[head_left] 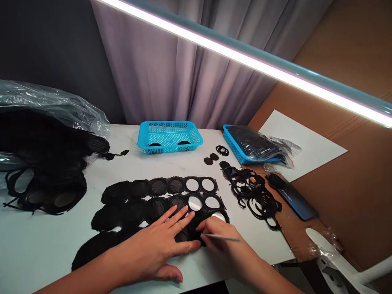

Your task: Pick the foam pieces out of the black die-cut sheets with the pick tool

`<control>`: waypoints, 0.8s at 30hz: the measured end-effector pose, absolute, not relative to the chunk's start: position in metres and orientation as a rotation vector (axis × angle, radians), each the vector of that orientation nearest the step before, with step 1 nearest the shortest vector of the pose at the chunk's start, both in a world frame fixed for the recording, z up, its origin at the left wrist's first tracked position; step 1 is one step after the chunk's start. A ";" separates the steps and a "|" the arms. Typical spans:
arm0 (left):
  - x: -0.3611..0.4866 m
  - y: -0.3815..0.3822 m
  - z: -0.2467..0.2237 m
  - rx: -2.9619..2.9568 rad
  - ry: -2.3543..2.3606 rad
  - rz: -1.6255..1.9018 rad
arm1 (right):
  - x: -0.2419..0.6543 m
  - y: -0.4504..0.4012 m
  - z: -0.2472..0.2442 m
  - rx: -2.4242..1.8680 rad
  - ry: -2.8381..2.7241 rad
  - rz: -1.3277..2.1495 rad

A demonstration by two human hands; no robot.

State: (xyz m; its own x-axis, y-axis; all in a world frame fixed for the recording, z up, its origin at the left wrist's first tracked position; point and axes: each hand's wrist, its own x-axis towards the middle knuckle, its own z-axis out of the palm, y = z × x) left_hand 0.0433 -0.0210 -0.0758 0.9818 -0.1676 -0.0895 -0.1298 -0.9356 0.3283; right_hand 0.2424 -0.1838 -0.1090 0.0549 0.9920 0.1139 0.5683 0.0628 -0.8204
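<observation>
Black sheet strips [118,191] with rows of round outlines lie on the white table. At their right ends several circles are open and show the white beneath; the others are filled with black. My left hand [153,243] rests flat on the nearest strip, fingers spread. My right hand [221,241] is closed around a slim silver tool [225,237], perhaps tweezers, at the strip's right end. Its working tip is hidden by the fingers. Just past the right hand lies a tangled pile of black ring-shaped scraps [245,185].
A blue basket [170,149] with a few black discs stands at the back. Another blue basket [234,145] holds a bagged black bundle. Loose discs [208,161] and rings [222,150] lie nearby. Left is a plastic bag [55,98] with black sheets; right, a dark blue box [297,200]. A lamp [245,61] crosses overhead.
</observation>
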 end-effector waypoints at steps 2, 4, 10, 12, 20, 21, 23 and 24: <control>0.043 -0.021 -0.077 2.807 -0.225 -0.153 | 0.243 -0.183 -0.110 -1.589 -1.489 0.884; 0.043 -0.020 -0.077 2.813 -0.229 -0.155 | 0.246 -0.182 -0.107 -1.573 -1.433 0.997; 0.045 -0.019 -0.078 2.799 -0.248 -0.156 | 0.250 -0.181 -0.096 -1.557 -1.422 1.021; 0.044 -0.018 -0.080 2.786 -0.257 -0.113 | 0.249 -0.181 -0.097 -1.551 -1.427 1.011; 0.044 -0.019 -0.079 2.810 -0.254 -0.157 | 0.249 -0.181 -0.104 -1.536 -1.404 1.030; 0.044 -0.019 -0.078 2.820 -0.255 -0.181 | 0.249 -0.181 -0.105 -1.533 -1.397 1.030; 0.045 -0.019 -0.076 2.835 -0.260 -0.210 | 0.249 -0.181 -0.105 -1.530 -1.396 1.029; 0.045 -0.019 -0.076 2.837 -0.260 -0.212 | 0.250 -0.182 -0.105 -1.531 -1.397 1.030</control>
